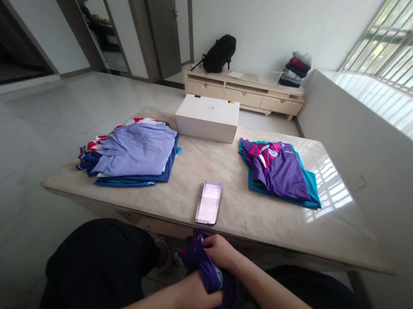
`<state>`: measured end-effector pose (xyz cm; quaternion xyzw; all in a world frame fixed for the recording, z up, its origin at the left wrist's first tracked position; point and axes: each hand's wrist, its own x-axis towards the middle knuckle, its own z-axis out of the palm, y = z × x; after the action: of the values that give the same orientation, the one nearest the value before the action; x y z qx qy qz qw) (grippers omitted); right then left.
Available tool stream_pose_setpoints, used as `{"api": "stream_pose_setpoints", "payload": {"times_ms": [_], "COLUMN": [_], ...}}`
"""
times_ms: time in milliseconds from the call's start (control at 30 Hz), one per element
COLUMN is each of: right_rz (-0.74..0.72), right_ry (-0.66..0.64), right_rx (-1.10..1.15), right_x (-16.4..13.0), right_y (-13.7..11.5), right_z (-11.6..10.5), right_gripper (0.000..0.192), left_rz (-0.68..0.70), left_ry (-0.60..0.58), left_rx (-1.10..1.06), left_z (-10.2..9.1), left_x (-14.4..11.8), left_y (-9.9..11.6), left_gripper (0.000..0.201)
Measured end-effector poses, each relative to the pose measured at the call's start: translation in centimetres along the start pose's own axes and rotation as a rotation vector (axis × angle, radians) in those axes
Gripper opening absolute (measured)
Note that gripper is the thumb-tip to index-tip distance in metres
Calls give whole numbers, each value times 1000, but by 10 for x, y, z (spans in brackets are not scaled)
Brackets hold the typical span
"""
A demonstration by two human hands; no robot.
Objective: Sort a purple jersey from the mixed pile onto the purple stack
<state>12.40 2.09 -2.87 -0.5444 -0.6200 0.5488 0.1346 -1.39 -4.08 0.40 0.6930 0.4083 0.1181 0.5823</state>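
Note:
A bunched purple garment [195,253] with pink and white patches hangs between my knees, just below the table's front edge. My left hand [198,294] is closed on its lower part, partly wrapped by the cloth. My right hand [222,252] pinches the upper part, its fingertips partly hidden in the folds. Straight ahead of the hands, near the table edge, lies a phone [208,203] with a blurred bright screen.
On the marble-look table [206,157] lie a clothes pile [139,148] at left, purple and teal garments [283,171] at right, and a white box [206,122] at the back. Beyond, a low cabinet [243,96] holds a black backpack [221,55] and a clothes stack [296,69].

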Motion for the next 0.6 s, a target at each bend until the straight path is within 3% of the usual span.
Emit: {"api": "stream_pose_setpoints", "payload": {"times_ms": [100,200,300,467,533,600], "right_rz": [-18,-75,-115,-132,-106,-74], "right_ry": [147,278,334,227,147,65], "right_rx": [-3,37,101,195,183,131], "right_x": [-13,-28,-39,-52,-58,-64], "right_y": [-8,-16,-20,-15,-11,-7], "right_z": [1,-2,-5,-2,2,6], "right_gripper": [17,21,27,32,26,38], "left_rz": [-59,-159,-71,22,30,29], "left_ry": [66,235,356,563,603,604], "left_rx": [-10,17,103,340,398,419], "left_z": [-6,-16,-32,-59,-64,-65], "left_x": [-30,-60,-86,-114,-118,-117], "left_y": [7,2,-8,-11,-5,3], "left_gripper": [55,49,40,45,51,51]}}
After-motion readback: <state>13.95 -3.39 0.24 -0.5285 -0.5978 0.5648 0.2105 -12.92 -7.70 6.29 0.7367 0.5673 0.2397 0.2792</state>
